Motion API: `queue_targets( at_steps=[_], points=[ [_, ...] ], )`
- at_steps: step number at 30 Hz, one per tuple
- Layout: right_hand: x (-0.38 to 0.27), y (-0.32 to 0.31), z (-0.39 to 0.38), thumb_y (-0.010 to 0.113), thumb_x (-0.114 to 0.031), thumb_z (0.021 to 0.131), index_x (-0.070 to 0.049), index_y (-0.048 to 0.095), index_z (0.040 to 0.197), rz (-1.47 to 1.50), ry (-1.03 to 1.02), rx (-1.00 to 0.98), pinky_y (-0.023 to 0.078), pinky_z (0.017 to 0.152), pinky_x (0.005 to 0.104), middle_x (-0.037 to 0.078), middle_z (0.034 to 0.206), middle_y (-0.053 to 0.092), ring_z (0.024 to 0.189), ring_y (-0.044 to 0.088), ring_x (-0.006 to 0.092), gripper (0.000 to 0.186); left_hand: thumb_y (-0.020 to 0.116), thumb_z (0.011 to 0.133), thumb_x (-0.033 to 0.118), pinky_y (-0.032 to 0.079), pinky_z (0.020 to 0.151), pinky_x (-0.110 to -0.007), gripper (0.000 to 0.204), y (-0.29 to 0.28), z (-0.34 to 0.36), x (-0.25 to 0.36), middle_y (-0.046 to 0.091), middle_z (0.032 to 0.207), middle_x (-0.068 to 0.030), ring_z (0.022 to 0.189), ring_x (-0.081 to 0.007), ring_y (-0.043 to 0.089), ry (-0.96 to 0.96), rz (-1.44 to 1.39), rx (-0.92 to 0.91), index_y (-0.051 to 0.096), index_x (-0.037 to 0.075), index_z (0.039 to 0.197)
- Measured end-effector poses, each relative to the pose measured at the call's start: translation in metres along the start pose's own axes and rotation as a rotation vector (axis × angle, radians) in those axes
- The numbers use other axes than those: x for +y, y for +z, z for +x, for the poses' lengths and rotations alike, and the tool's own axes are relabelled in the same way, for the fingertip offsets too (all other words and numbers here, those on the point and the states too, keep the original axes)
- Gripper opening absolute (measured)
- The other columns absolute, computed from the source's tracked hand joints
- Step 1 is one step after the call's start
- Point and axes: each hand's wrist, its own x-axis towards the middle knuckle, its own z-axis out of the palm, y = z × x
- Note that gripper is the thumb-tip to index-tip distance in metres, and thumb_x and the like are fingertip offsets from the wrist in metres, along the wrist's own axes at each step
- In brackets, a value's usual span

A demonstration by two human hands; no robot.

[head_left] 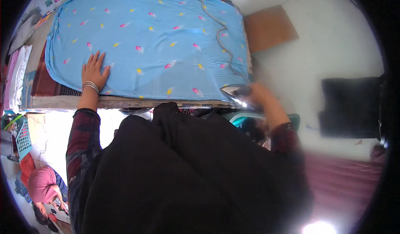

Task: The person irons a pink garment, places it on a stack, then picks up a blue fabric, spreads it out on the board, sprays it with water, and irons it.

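Note:
A light blue cloth [156, 42] with small pink and yellow flower prints lies spread over a padded, table-like surface. Flat on its near left part rests my left hand [94, 72], fingers spread, with bangles [90, 85] round the wrist. At the cloth's near right corner, my right hand [259, 94] is closed round the handle of a clothes iron [234, 91]; the hand is a little blurred. The iron's pointed tip faces left, over the cloth's edge. From the iron a grey cord [227, 50] runs across the right side of the cloth to the far edge.
Folded clothes [18, 77] are stacked at the left. A teal basket [23, 138] stands lower left, near a person in a pink top [43, 184]. Below the right corner is a green tub [241, 118]. A brown sheet [271, 28] and a black object [350, 107] lie at the right.

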Motion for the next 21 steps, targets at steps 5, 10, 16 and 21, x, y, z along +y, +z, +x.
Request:
queue_targets(
  at_steps=[5, 10, 16, 21],
  points=[
    [-0.006, 0.011, -0.004, 0.078, -0.055, 0.062, -0.008, 0.068, 0.101, 0.067, -0.154, 0.214, 0.05, 0.083, 0.0416, 0.017, 0.102, 0.067, 0.095, 0.064, 0.0349, 0.062, 0.05, 0.087, 0.041, 0.023, 0.111, -0.051, 0.059, -0.001, 0.001, 0.005, 0.03, 0.152, -0.0018, 0.14, -0.025, 0.027, -0.01, 0.018, -0.018, 0.038, 0.023, 0.143],
    [-0.058, -0.014, -0.014, 0.077, -0.051, 0.065, -0.008, 0.068, 0.098, -0.018, -0.213, 0.068, 0.05, 0.081, 0.0428, 0.016, 0.098, 0.067, 0.093, 0.063, 0.0355, 0.055, 0.05, 0.088, 0.041, 0.022, 0.112, -0.051, 0.06, 0.003, 0.0, -0.001, 0.029, 0.152, -0.0011, 0.14, -0.0248, 0.026, -0.003, 0.025, 0.001, 0.037, 0.024, 0.143],
    [-0.07, -0.017, -0.007, 0.075, -0.046, 0.069, -0.009, 0.067, 0.096, -0.079, -0.252, 0.152, 0.049, 0.08, 0.0444, 0.015, 0.092, 0.067, 0.091, 0.063, 0.0352, 0.047, 0.048, 0.088, 0.042, 0.022, 0.112, -0.052, 0.059, 0.003, 0.001, 0.001, 0.029, 0.152, -0.001, 0.14, -0.0249, 0.026, -0.015, 0.031, -0.007, 0.037, 0.025, 0.143],
    [-0.102, -0.017, 0.0, 0.075, -0.044, 0.069, -0.009, 0.065, 0.092, -0.044, -0.424, 0.269, 0.049, 0.078, 0.0452, 0.014, 0.089, 0.067, 0.091, 0.062, 0.0354, 0.043, 0.048, 0.088, 0.043, 0.021, 0.112, -0.052, 0.06, 0.006, 0.001, -0.001, 0.029, 0.153, -0.0009, 0.14, -0.0247, 0.026, -0.003, 0.035, 0.004, 0.037, 0.024, 0.144]
  ],
)
